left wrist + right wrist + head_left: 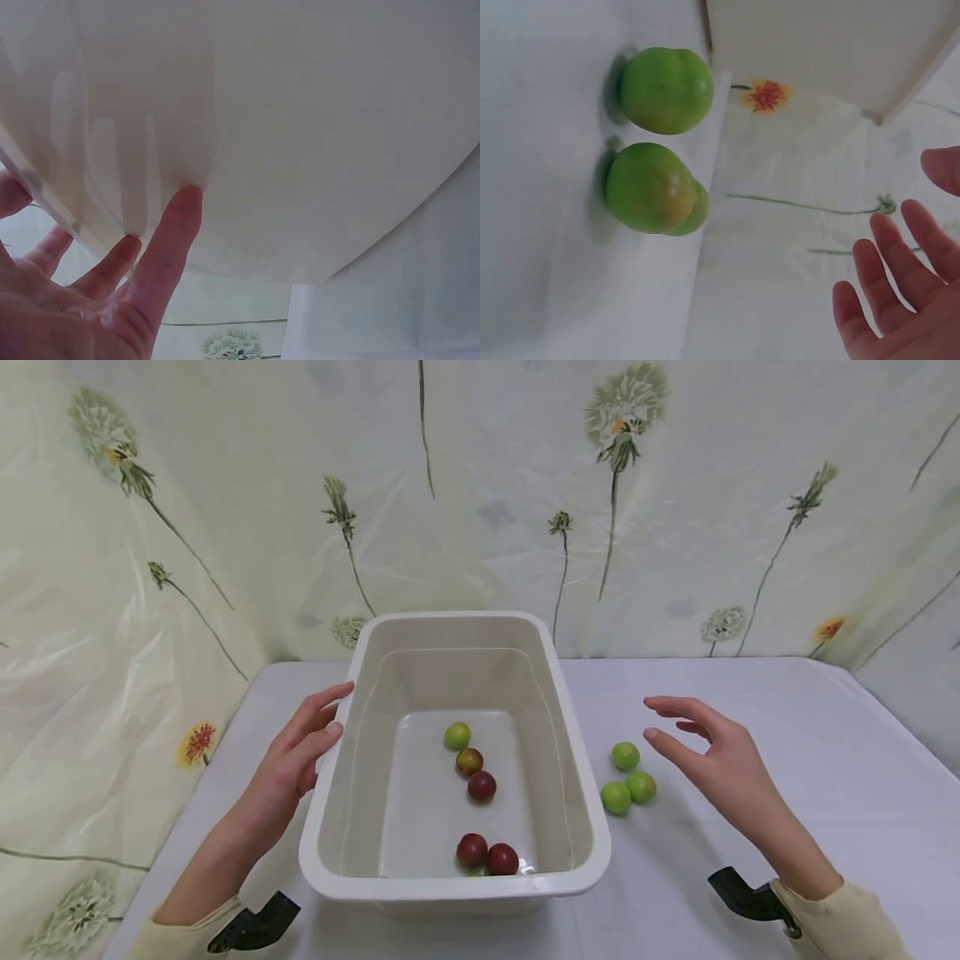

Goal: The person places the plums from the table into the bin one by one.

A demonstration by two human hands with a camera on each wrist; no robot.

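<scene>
A beige plastic bin (450, 887) stands on the table between the hands. My left hand (288, 756) rests its fingertips on the bin's left side; in the left wrist view, nearly straight fingers (169, 247) touch the outer wall. Inside the bin lie a green plum (457, 735), a reddish-brown plum (469, 762) and several dark red plums (482, 787), two of them by the front wall. My right hand (720, 768) hovers with parted fingers, holding nothing, just right of three green plums (626, 756). These plums sit on the table beside the bin.
A white cloth (825, 760) covers the table. Behind it and along the sides hangs a sheet printed with dandelions (480, 527). A black wrist mount (255, 925) is strapped at the left cuff and another black mount (750, 897) at the right.
</scene>
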